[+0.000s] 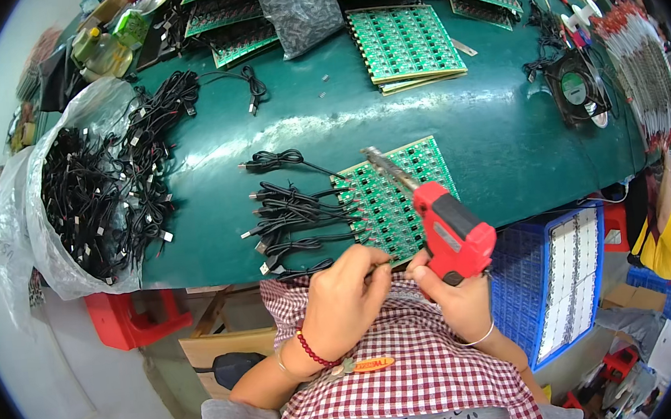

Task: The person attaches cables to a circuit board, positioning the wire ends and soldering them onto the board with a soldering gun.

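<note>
A green circuit board panel (399, 195) lies at the table's near edge in front of me. Several black USB cables (295, 205) are bundled along its left side, with thin wire ends reaching onto the board. My left hand (347, 289) is closed in a pinch at the panel's near edge; what sits between the fingertips is too small to make out. In my right hand (462, 302) is a red and black soldering gun (457, 234). Its metal tip points up and left over the panel, and I cannot tell whether it touches.
An open plastic bag of black cables (100, 200) stands at the left. Stacked green panels (408, 41) and a bag of small dark parts (296, 11) lie at the back. A fan (574, 89) stands right; a blue crate (552, 281) and red stool (136, 317) are below the table.
</note>
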`<state>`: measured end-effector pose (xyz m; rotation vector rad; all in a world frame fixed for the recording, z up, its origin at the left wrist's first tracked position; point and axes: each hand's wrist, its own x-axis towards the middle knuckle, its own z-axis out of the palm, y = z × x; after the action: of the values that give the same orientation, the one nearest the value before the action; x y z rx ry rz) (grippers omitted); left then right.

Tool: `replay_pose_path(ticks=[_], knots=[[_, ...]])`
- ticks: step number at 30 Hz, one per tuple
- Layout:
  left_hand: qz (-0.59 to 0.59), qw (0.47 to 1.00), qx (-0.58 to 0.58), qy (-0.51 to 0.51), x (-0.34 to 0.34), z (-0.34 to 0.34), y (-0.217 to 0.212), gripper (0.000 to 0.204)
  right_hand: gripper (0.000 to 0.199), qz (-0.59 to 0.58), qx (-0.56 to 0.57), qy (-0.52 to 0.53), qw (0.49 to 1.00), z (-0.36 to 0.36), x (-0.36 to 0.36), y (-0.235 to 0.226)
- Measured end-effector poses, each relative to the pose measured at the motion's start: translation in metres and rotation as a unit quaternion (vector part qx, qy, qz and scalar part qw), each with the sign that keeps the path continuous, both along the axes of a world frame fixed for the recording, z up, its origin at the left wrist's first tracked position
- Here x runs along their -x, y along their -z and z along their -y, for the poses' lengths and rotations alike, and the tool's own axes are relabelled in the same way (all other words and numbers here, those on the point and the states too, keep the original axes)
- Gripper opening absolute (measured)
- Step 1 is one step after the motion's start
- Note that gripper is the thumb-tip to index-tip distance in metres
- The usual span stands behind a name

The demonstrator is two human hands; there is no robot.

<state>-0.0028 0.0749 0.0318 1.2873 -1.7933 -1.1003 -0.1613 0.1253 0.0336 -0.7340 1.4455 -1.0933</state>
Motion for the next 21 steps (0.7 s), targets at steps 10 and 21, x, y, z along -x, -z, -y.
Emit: replay_pose_path(ticks=[10, 21], knots=[[0.203, 0.972, 0.103, 0.051, -0.011, 0.011, 0.012, 0.008, 0.024, -0.146, 0.047, 0.024, 0.988, -0.053, 0.056, 0.011], [0.025, 0.979, -0.072, 0.19, -0.05, 0.019, -0.032, 0.007, 0.018, -0.025, 0.0, 0.077, 0.997, -0.099, 0.082, 0.024]])
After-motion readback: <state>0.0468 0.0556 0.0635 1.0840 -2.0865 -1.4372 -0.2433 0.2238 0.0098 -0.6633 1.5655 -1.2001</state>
